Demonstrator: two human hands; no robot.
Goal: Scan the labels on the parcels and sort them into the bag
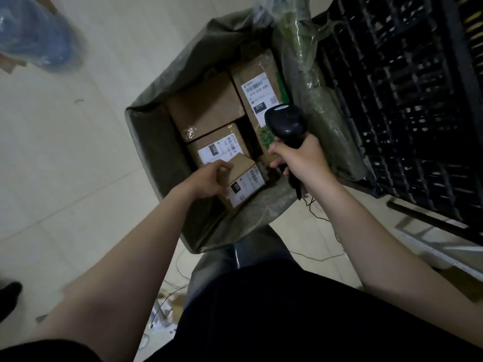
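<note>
Small box (241, 178) pinched in left hand (206, 178), lowered into bag (156, 142), label kept upward, likely for reading. Scanner (286, 125) gripped in right hand (300, 160) above bag. Three parcels (209, 105) already packed inside bag.

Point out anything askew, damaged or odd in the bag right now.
One thing: the small parcel in the left hand sits tilted on one corner, while the other boxes lie flat in the bag. No damage or spill is visible. The right hand holds the scanner.
</note>
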